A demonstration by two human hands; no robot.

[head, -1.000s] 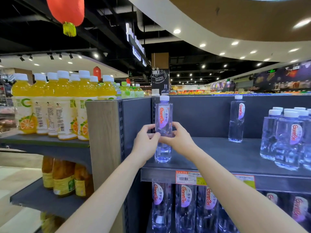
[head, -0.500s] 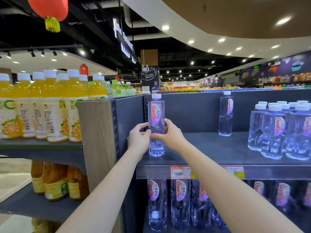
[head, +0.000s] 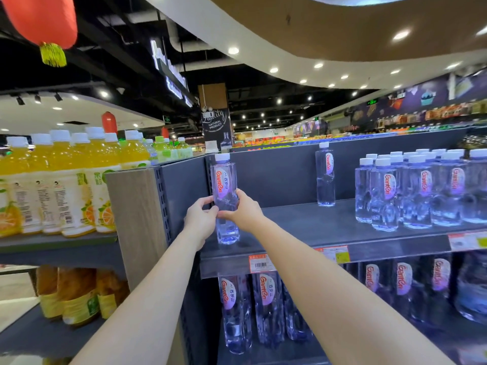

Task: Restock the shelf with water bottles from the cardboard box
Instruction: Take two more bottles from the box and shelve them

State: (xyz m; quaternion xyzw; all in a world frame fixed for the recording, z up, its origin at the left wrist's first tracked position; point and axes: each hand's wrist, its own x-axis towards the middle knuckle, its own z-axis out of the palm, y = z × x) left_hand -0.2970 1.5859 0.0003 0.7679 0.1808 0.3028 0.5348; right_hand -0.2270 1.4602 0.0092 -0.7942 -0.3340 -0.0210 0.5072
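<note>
1. My left hand [head: 200, 217] and right hand [head: 243, 211] both clasp the clear plastic white-capped water bottle [head: 225, 196].
2. It stands upright on the dark grey metal shelf [head: 316, 227], below my fingers, at the left end.

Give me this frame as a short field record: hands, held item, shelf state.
left hand: fingers on bottle, left side
right hand: fingers on bottle, right side
bottle: upright, white cap, label facing camera, base on shelf at far left corner
shelf: grey, mostly bare in the middle
lone bottle: upright near back wall, apart from the rest
bottle group: clustered at right end
lower shelf: more water bottles under the price tags
juice bottles: adjacent unit to the left
cardboard box: not in view
</note>
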